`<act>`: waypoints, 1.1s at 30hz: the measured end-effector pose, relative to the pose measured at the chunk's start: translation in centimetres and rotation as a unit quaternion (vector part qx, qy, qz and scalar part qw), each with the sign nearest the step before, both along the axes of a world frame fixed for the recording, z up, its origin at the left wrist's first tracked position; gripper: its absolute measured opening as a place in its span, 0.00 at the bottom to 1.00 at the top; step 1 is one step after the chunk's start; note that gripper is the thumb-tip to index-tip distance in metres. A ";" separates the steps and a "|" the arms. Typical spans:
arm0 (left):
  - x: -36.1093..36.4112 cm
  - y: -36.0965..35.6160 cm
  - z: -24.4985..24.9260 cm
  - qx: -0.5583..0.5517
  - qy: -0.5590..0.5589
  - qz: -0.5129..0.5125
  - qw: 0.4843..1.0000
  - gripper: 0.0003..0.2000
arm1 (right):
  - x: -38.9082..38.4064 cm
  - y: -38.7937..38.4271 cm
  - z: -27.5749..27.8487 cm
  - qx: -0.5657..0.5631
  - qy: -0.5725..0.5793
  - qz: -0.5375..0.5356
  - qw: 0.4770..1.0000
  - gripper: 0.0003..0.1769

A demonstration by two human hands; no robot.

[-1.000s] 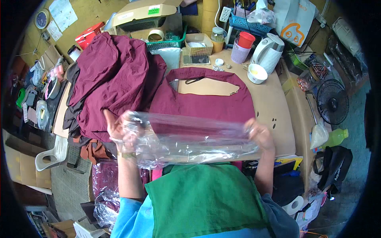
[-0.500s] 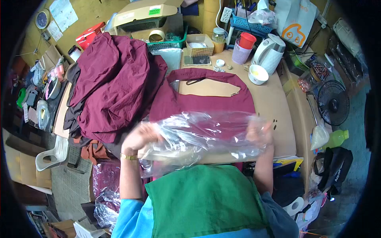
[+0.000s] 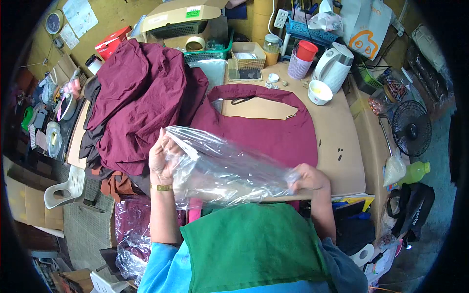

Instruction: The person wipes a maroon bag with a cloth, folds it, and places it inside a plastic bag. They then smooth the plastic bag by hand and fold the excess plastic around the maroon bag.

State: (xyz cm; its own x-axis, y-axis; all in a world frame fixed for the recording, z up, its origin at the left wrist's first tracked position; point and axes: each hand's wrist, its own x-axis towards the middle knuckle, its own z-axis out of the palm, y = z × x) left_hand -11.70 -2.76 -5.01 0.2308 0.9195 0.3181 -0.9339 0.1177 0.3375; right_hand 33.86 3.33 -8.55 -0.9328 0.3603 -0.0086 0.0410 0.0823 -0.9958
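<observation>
Clear plastic film [image 3: 229,168] spans the gap between the two hands, its left end held in the curled fingers of the left hand [image 3: 163,158] and its right end pinched in the closed right hand [image 3: 310,178]. Its far edge slants nearer toward the right, overlapping in view the near part of the maroon bag [image 3: 268,134], which lies flat on the cardboard [image 3: 344,122], right of the maroon fabric pile [image 3: 139,102].

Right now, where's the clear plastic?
The clear plastic is near the middle of the head view, held between your left hand and right hand, hiding the near part of the maroon fabric bag.
</observation>
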 end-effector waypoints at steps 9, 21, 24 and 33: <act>0.8 -1.2 0.4 -0.042 0.504 0.139 0.852 0.12 | -0.7 1.0 0.5 -0.101 0.175 -0.133 0.970 0.20; -1.6 -1.4 -2.7 -0.021 0.483 0.051 0.874 0.12 | -1.4 1.6 -1.6 -0.289 0.299 -0.151 0.897 0.14; -1.6 -0.7 -2.1 -0.087 0.241 0.189 0.948 0.16 | -4.4 -1.1 3.0 -0.051 -0.103 0.102 0.988 0.09; 0.2 -2.1 -1.3 0.009 0.562 -0.082 0.823 0.19 | -3.4 1.2 -1.9 -0.305 0.491 -0.298 0.760 0.24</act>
